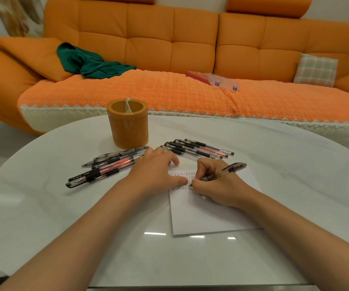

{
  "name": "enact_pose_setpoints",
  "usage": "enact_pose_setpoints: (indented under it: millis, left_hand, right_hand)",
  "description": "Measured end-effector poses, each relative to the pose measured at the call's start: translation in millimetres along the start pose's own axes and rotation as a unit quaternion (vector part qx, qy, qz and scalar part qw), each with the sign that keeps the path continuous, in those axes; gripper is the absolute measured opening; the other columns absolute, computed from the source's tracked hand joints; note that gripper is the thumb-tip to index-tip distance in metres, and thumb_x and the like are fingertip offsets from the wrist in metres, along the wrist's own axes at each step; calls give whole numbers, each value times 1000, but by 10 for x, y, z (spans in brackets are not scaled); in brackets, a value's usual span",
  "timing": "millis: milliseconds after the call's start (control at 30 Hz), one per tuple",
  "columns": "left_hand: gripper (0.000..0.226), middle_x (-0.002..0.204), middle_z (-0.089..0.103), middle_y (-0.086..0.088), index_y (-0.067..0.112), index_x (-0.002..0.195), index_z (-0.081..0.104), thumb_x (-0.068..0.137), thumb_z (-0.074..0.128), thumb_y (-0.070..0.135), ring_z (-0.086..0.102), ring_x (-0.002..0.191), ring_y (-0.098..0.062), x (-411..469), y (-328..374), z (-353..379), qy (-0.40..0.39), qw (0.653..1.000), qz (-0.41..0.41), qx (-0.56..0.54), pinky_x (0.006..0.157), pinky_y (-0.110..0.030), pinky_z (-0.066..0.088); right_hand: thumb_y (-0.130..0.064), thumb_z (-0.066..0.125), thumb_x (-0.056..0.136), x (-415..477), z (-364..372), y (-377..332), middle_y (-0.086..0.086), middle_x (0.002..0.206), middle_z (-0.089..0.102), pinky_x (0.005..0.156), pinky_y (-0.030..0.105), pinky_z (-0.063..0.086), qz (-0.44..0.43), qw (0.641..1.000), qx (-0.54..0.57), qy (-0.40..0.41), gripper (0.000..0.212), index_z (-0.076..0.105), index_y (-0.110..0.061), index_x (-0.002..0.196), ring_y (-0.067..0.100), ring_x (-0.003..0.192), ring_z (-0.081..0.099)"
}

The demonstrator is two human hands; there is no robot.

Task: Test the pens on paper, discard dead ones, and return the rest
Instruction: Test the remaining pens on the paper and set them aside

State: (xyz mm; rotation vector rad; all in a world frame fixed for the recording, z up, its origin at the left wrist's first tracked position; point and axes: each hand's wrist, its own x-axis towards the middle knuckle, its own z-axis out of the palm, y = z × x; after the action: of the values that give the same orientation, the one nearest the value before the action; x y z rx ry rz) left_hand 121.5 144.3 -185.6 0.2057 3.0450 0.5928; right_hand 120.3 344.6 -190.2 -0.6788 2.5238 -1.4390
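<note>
White paper (pixel 211 215) is lying under both hands: left hand (pixel 156 171) is pressing it flat, fingers spread; right hand (pixel 217 190) is gripping pen (pixel 222 173), tip down, barrel slanting away-right toward right pile (pixel 198 149).

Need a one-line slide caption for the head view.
Right hand writes with a pen on the paper while the left hand rests on it.

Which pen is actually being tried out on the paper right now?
The clear pen gripped in the right hand, tip on the paper. Every other pen lies on the table, in the left pile or the right pile.
</note>
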Motion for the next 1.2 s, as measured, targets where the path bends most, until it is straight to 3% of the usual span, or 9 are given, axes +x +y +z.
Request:
enact_pose_setpoints:
  millis: [400, 700, 967, 1133, 1200]
  left_hand:
    - [57, 117, 48, 12, 41, 123, 53, 76, 68, 68, 39, 117, -14, -1, 8, -9, -7, 1000, -3, -3, 96, -40, 43]
    - [56, 116, 48, 11, 40, 122, 53, 76, 68, 68, 39, 117, -15, -8, 9, 3, -3, 1000, -1, -6, 95, -38, 42]
    - [55, 113, 46, 13, 41, 121, 53, 75, 69, 67, 38, 116, -14, 4, -5, 15, 0, 1000, -2, -13, 93, -37, 41]
    - [55, 116, 48, 12, 41, 121, 53, 76, 69, 67, 38, 117, -14, 3, -5, 11, -1, 1000, -4, -14, 96, -39, 42]
    - [55, 116, 48, 12, 42, 122, 53, 76, 69, 68, 38, 117, -14, -1, -6, 14, -2, 1000, -2, -13, 96, -39, 43]
  right_hand:
    - [-2, 68, 82, 12, -13, -1, 11, 57, 55, 50, 28, 38, 5, 1000, 14, -3, 19, 52, 4, 73, 14, 52, 52]
    - [-4, 69, 81, 17, -6, 16, 22, 65, 60, 52, 31, 41, 0, 1000, 8, -7, 20, 52, 4, 75, 19, 54, 56]
    - [-4, 69, 81, 8, -15, -7, 20, 69, 61, 56, 35, 41, -10, 1000, -6, -19, 18, 55, 2, 73, 16, 58, 52]
    - [-2, 68, 80, 6, -6, -13, 19, 64, 59, 53, 33, 42, 0, 1000, 6, -22, 18, 52, 4, 74, 19, 54, 55]
    - [-1, 67, 81, 8, -21, -19, 11, 57, 55, 51, 29, 40, 12, 1000, 23, -9, 18, 51, 0, 71, 17, 52, 52]
